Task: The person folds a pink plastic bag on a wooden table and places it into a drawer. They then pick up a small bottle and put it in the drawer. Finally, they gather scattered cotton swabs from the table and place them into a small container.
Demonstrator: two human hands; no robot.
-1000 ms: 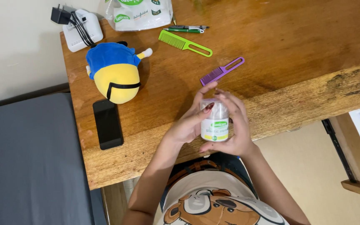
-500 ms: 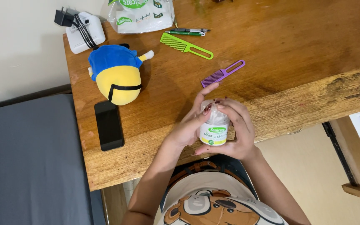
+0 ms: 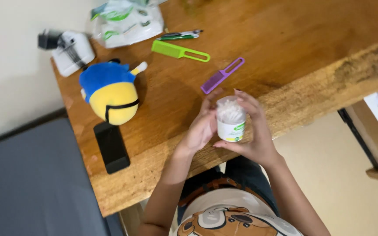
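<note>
Both hands, left hand (image 3: 203,126) and right hand (image 3: 252,131), clasped a small white tub of cotton swabs (image 3: 230,119) at frame centre, above the tabletop (image 3: 285,52) edge; since a second earlier it had tilted top-up toward the camera. Purple comb (image 3: 222,75) just beyond; plush toy (image 3: 109,91) and phone (image 3: 111,146) at left, unobstructing

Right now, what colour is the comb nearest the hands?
Purple; the comb shows best in the head view.
</note>
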